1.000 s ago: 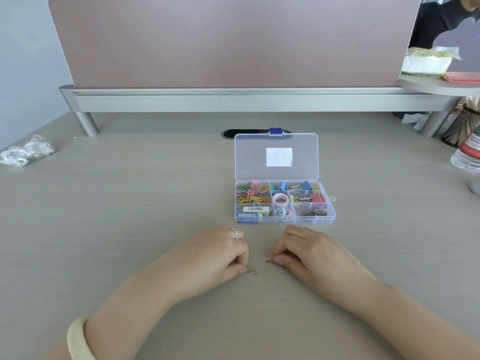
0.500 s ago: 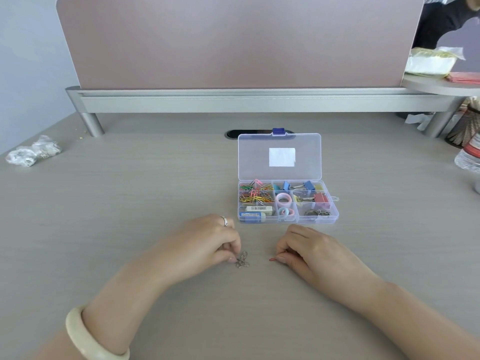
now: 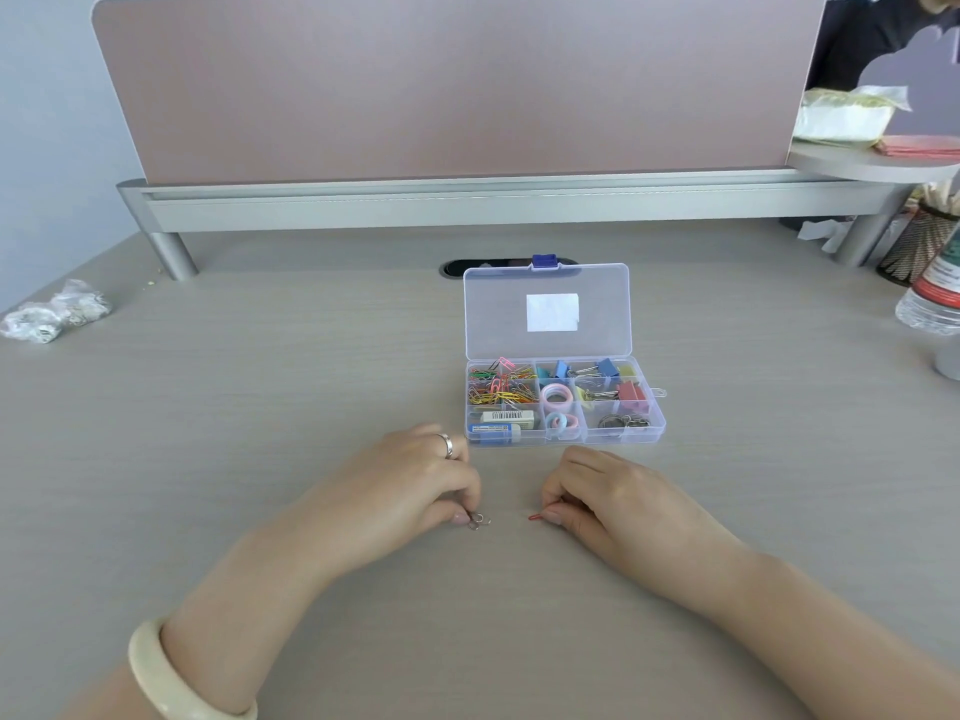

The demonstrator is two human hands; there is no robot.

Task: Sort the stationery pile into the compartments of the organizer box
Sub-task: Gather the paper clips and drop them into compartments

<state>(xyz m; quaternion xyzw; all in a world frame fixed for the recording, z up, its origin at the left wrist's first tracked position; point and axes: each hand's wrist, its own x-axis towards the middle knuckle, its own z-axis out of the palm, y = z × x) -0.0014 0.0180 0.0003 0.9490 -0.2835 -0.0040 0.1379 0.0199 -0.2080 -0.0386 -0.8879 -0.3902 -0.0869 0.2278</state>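
Clear plastic organizer box [image 3: 623,438] (lid open) holds coloured clips [image 3: 496,389]; our left grip [image 3: 415,480] pinches silver clips [image 3: 478,520], right grip [image 3: 608,496] a half-hidden red paperclip [image 3: 534,517].

Looks like an office desk: pink partition screen [image 3: 457,80] on a metal rail [image 3: 467,207], cable grommet [image 3: 467,266], mesh pen cup [image 3: 919,246].

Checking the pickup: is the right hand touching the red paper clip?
Touching. Head view shows the right hand pinching the red paper clip between thumb and finger.

Nothing legible: the white eraser [image 3: 528,419] bears a barcode [image 3: 505,416], and the bottle label [image 3: 941,283] is blurred.
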